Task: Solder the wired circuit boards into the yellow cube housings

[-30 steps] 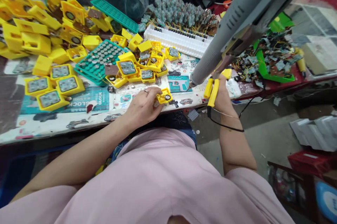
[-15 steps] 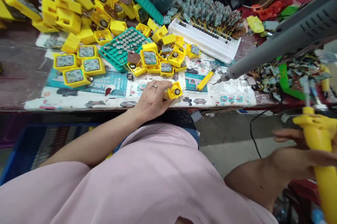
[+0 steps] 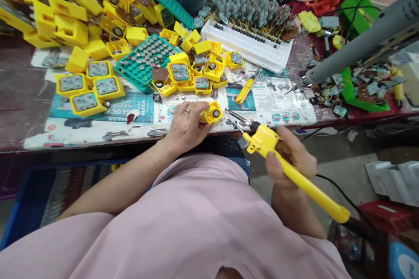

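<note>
My left hand (image 3: 189, 125) rests at the table's front edge, fingers closed around a small yellow plastic housing (image 3: 214, 112) with a round metal part inside. In my right hand (image 3: 293, 159) is a yellow soldering iron (image 3: 291, 170), its cord trailing to the lower right. The iron's tip and a thin metal tube beside it point left, a short way right of the housing. Just beyond lie several yellow housings with grey circuit boards (image 3: 180, 72) and a yellow-handled tool (image 3: 246, 90).
A heap of yellow housings (image 3: 70, 28) fills the back left. Behind my hands are a green tray of round metal discs (image 3: 147, 58) and a white foam block (image 3: 245, 47) beneath wired boards. A grey tool barrel (image 3: 347, 47) reaches in from the right above a green bin (image 3: 363, 95).
My right hand has brought the soldering iron from the far right to near the housing, its tip now turned left. My left hand still holds the housing at about the same place.
</note>
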Tool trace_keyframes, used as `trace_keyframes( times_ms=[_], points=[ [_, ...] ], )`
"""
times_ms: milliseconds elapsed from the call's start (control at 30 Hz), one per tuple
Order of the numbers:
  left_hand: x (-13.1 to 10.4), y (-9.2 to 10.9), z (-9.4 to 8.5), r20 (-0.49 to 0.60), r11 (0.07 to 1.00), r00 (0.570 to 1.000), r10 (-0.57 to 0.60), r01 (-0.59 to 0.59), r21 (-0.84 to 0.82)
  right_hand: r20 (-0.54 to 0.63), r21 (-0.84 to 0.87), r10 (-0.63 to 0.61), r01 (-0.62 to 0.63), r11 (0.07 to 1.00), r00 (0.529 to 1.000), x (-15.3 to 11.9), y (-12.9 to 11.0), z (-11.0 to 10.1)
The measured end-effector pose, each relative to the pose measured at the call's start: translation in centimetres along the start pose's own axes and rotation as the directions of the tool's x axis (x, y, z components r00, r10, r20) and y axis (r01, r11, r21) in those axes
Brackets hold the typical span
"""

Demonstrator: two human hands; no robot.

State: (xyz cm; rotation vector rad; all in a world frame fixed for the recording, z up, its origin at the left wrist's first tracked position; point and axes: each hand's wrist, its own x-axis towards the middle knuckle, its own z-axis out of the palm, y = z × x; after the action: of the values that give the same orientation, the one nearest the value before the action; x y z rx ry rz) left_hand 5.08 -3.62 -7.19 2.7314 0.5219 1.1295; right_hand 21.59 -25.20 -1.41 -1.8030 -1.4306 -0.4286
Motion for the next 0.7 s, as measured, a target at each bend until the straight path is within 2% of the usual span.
trace_keyframes(
  times_ms=[133,333,700],
  points=[
    [0.0,0.0,0.1,-0.043,0.999,0.998,0.036,-0.038,-0.035,-0.044,-0.040,-0.138,0.137,0.990,0.989,1.7,-1.3,1.4],
    [-0.2,0.0,0.2,-0.010,1.000,1.000,0.018,-0.018,0.017,-0.021,-0.048,-0.158,0.157,0.986,0.987,2.2,-1.8,2.4],
    [-0.4,0.0,0.0,0.067,0.999,0.997,-0.036,0.038,-0.039,0.001,-0.056,-0.173,0.173,0.983,0.985,2.3,-1.6,2.8]
  ],
)
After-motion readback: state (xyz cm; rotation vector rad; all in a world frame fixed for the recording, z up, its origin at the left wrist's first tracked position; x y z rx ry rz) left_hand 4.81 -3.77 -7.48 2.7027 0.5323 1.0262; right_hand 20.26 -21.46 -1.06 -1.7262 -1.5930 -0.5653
